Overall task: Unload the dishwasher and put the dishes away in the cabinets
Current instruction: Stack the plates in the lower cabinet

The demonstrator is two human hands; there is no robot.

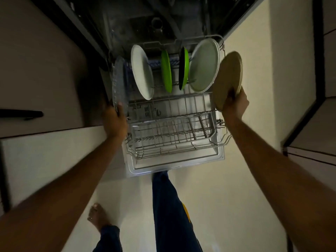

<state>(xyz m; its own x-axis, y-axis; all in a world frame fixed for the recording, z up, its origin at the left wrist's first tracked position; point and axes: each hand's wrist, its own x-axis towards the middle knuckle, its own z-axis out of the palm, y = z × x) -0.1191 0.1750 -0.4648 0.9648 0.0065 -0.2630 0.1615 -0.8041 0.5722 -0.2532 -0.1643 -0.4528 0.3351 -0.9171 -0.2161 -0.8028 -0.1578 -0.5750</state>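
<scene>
Dim kitchen floor [218,197] | left hand [116,120] grips upright glass dish [118,82] | right hand [235,104] pinches on-edge tan plate [228,77]

Four plates are standing on edge in the pulled-out dishwasher rack [174,140]: white plate [142,74], green plate [166,71], green-and-black plate [183,68], pale green plate [204,65].

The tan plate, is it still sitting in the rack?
No, the right hand holds the tan plate up beyond the right side of the rack.

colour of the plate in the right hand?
Tan-brown plate, gripped at its lower edge by the right hand; head view.
</scene>
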